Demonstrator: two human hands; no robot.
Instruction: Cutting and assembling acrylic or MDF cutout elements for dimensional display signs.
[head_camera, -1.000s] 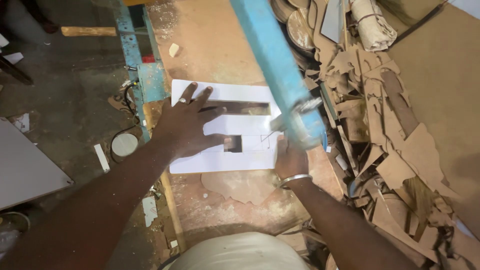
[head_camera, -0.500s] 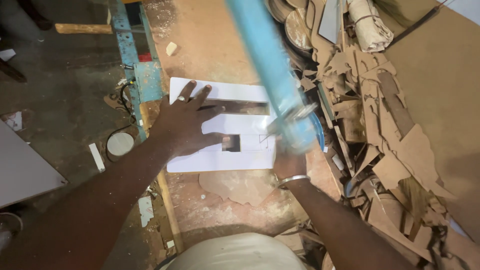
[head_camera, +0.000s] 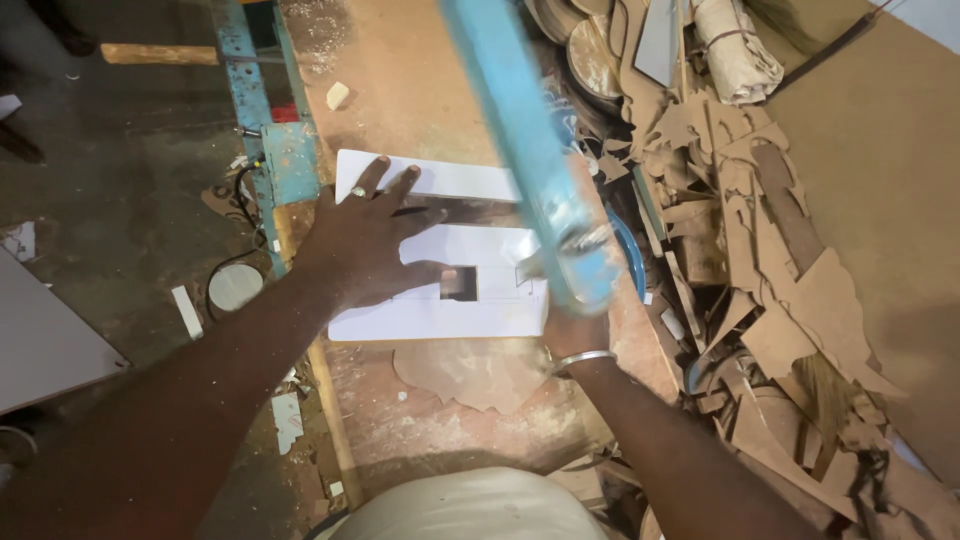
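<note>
A white board (head_camera: 440, 310) with a cut slot and a small square hole lies on a dusty brown workbench (head_camera: 420, 90). My left hand (head_camera: 365, 235) presses flat on the board's left half, fingers spread, a ring on one finger. A blue machine arm (head_camera: 520, 140) reaches over the board from the far side. My right hand (head_camera: 572, 332), with a metal bangle at the wrist, sits at the board's right edge under the arm's end; the arm hides most of it, so its grip is not visible.
A heap of brown board offcuts (head_camera: 760, 260) fills the right side. A blue metal frame (head_camera: 275, 130) runs along the bench's left edge, with the dark floor (head_camera: 110, 200) beyond. A flat brown scrap (head_camera: 470, 370) lies on the bench in front of the board.
The view has shifted slightly and the blue arm looks blurred. My left hand stays spread on the white board and my right hand stays at its right edge.
</note>
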